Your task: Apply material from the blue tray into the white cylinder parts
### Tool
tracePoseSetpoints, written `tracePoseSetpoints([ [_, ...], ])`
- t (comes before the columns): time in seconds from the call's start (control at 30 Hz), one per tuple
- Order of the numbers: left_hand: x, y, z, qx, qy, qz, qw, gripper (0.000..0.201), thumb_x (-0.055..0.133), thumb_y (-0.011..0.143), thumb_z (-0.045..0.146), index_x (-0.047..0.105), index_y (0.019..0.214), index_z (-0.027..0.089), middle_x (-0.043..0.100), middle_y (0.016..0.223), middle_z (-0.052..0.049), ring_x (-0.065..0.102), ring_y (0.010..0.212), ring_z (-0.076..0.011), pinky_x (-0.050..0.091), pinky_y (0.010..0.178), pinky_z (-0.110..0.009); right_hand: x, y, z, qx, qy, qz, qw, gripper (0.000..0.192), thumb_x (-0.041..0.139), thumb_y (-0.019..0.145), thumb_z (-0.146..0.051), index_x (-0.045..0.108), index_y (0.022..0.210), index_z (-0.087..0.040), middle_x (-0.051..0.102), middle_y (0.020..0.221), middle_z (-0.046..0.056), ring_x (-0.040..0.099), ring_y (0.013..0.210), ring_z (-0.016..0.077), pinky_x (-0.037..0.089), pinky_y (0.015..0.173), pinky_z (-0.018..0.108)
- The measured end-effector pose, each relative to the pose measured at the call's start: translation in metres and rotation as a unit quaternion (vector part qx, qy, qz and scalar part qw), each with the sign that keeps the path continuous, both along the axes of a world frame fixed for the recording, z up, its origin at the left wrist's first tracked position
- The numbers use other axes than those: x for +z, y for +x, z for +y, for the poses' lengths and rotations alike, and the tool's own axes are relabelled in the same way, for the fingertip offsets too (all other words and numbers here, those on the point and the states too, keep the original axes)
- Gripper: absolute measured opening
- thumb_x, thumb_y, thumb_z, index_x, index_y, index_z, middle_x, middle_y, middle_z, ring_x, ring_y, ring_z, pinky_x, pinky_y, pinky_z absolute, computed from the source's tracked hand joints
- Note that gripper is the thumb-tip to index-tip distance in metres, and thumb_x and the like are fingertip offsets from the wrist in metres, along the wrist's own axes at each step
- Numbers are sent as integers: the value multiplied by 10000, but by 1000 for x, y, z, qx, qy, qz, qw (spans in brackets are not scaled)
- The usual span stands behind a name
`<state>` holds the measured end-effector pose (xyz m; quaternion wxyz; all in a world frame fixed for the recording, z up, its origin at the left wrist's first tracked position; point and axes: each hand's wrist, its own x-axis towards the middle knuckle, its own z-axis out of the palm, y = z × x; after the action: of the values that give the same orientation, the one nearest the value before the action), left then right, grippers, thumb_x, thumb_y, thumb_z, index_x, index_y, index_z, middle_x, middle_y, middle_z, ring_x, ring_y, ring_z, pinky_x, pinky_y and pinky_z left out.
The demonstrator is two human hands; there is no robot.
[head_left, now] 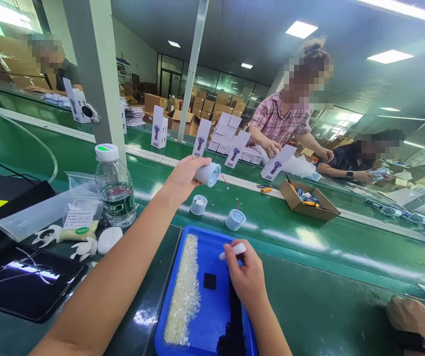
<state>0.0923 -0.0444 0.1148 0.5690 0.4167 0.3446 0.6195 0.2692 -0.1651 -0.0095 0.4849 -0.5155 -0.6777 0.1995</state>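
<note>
Head view. Left hand [185, 174] raised over green conveyor belt [309, 237], fingers clamped round pale blue cylindrical housing [208, 174], open end tilted right, thin red wire trailing. Right hand [245, 277] closed on white pen-like tool [233, 251], hovering over blue tray [212, 257]. Tray holds strip of clear small washers [185, 291], black square pad [209, 281], dark pile near front. Two more housings [234, 219] stand on belt just beyond tray. Water bottle [115, 185] left. Co-worker in plaid shirt [277, 121] across belt.

left hand [186, 174] gripping cylinder [208, 174], blue tray [212, 257]
</note>
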Motion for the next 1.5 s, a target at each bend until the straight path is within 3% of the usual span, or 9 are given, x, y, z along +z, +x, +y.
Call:
tracePoseSetpoints([
  [0.1,0,1,0,-4,0,4,1000,284,720,630,285,458,640,175,518,758,-43,498,703,-151,408,566,-297,-1,1,0,-20,-2,24,1000,228,482,885,-383,483,738,-208,497,615,-33,479,536,121,403,540,241],
  [0.53,0,3,0,-8,1,12,1000,287,720,621,284,454,614,175,522,736,-42,491,673,-141,399,523,-279,-1,0,1,20,-59,35,997,252,465,887,-424,490,758,-209,474,590,-38,469,503,122,388,496,236],
  [0.7,1,4,-1,-5,-8,18,1000,292,721,614,275,447,604,176,516,712,-36,483,655,-135,398,521,-278,1,4,4,-53,2,16,998,239,448,905,-403,488,778,-204,490,624,-30,456,552,127,381,547,243],
  [1.03,-1,5,-2,-17,-17,40,999,262,722,617,283,487,634,168,539,739,-47,503,672,-142,407,538,-277,-2,8,8,-62,10,16,998,234,417,924,-377,487,785,-204,489,642,-20,439,574,132,390,570,253],
  [1.23,-5,7,0,-14,-21,48,999,292,725,604,282,455,634,176,525,706,-19,503,645,-125,392,530,-261,0,6,7,22,-43,42,998,221,428,915,-380,503,809,-201,502,645,-23,468,565,122,405,542,233],
  [1.5,-6,13,-1,-30,-32,88,995,277,705,610,276,462,702,180,534,707,-7,491,615,-110,377,514,-246,1,3,4,33,-16,54,998,194,443,900,-366,521,835,-201,515,677,-17,482,572,123,407,543,235],
])
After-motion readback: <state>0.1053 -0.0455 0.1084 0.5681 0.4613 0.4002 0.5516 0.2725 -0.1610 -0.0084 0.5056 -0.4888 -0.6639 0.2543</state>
